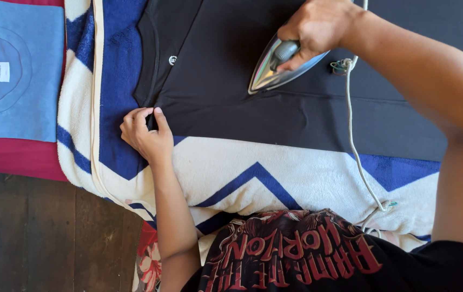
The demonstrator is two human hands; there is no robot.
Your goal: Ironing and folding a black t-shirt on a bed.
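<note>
Your left hand (146,134) is pinching the black cotton shirt (231,108) taut; keep that tension while your right hand (318,27), wrapped around the shiny metal iron (275,67), glides away from it.

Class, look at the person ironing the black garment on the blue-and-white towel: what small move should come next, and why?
Probably glide the iron toward the left hand. The right hand grips the iron's handle with its tip aimed that way, and the left hand pins the black garment by its corner on the towel, holding that stretch taut.
</note>
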